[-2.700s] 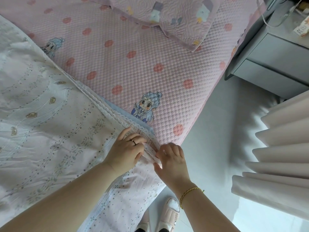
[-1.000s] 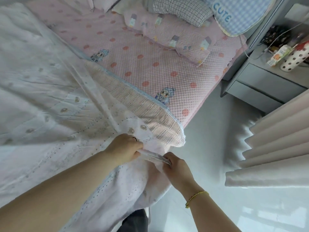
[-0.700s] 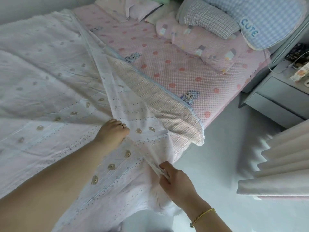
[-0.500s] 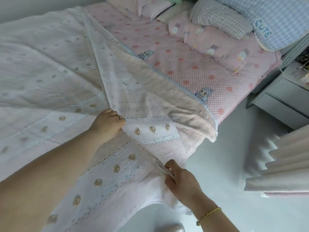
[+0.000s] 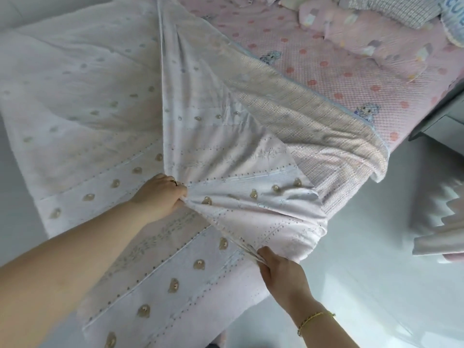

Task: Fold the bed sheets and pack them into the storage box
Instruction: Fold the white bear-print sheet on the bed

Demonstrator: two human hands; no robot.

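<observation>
The top edge is cutting off the pillows point(image 5: 371, 43) and a blue cushion point(image 5: 452, 18) whose lettering is reading only partly, the right edge is cropping the nightstand point(image 5: 442, 121), and the bunched sheet point(image 5: 226, 136) is hiding both hands' fingertips.

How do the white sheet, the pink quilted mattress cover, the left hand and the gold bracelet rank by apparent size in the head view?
1. white sheet
2. pink quilted mattress cover
3. left hand, though nearness to the camera enlarges it
4. gold bracelet
</observation>
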